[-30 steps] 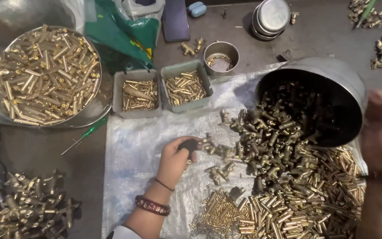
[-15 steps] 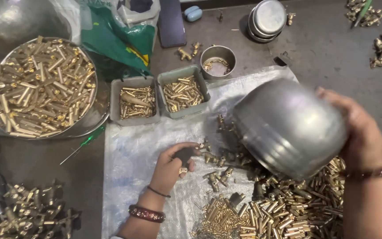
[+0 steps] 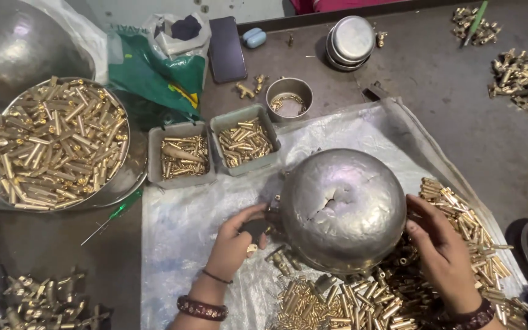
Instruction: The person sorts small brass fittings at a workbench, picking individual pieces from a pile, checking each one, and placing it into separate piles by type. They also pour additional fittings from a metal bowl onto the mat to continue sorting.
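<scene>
A dented metal bowl [image 3: 342, 208] sits upside down over a heap of small brass parts [image 3: 362, 299] on a clear plastic sheet [image 3: 178, 244]. My left hand [image 3: 234, 241] rests on the sheet with its fingertips against the bowl's left rim. A small brass piece shows under its palm. My right hand [image 3: 441, 253] presses the bowl's right side, fingers curled on the rim. More brass parts [image 3: 459, 211] spread out to the right of the bowl.
A large round pan of brass tubes [image 3: 56, 143] stands at the left. Two small grey trays [image 3: 181, 156] [image 3: 244, 140] of brass parts lie behind the sheet. A steel cup [image 3: 289, 98], stacked steel lids [image 3: 349, 41], a phone [image 3: 226, 49], a green bag [image 3: 154, 70] and a green screwdriver [image 3: 114, 215] lie around.
My right hand tipped the bowl from lying open on its side and turned it mouth down over the brass heap. My left hand moved right to meet its rim.
</scene>
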